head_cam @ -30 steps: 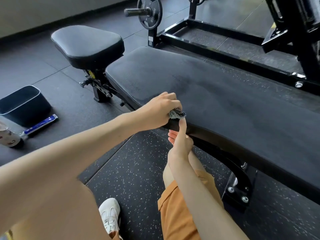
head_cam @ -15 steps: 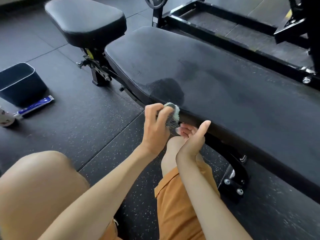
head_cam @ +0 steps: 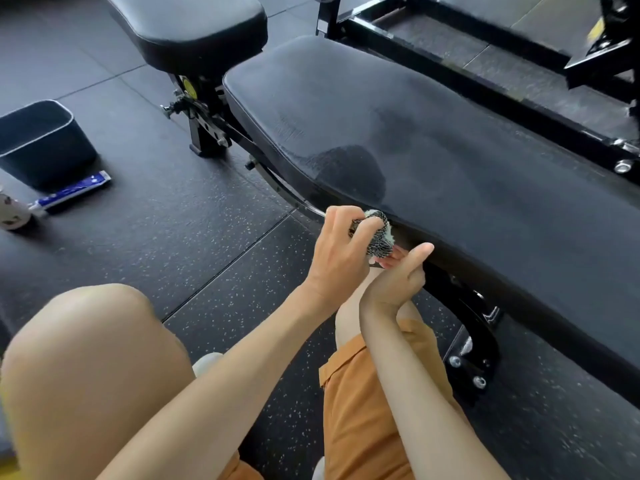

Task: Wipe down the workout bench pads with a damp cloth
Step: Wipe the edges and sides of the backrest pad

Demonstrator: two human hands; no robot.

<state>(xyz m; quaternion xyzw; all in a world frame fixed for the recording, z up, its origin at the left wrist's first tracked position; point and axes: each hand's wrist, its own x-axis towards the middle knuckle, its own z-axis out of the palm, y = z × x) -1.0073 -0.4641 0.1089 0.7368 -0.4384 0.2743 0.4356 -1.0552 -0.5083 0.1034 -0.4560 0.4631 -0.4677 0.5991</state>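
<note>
Nearest the camera, at 6 o'clock, are a bare knee and orange shorts [head_cam: 360, 393]; the person seems to be crouched low on the speckled rubber floor [head_cam: 214, 244] beside the bench.

Both forearms reach up toward 12 o'clock and meet just off the near edge of the long back pad [head_cam: 485, 188]. The left hand [head_cam: 337, 258] has its fingers curled tight round a bunched, dark-and-white knitted cloth [head_cam: 377, 233], holding it just off the pad's rim rather than on top. The right hand [head_cam: 398, 275] sits at the cloth's 5 o'clock, thumb lifted and fingers bent in under the lower end. They touch the cloth, but whether they pinch it I cannot tell.

This looks like a pause between strokes to re-bunch or refold the cloth. Wiping has begun: a darker damp patch [head_cam: 353, 174] shows on the pad at 12 o'clock from the hands, with dull grey surface around it.

The next move calls for a flatter wiping face, pressed back onto the pad and swept toward 3 o'clock, where most of the pad looks dry.

Farther off at 11 o'clock, the seat pad [head_cam: 194, 26] looks unwiped. At 9 o'clock a dark bin [head_cam: 41, 143] stands beside a blue tube [head_cam: 72, 194].
</note>
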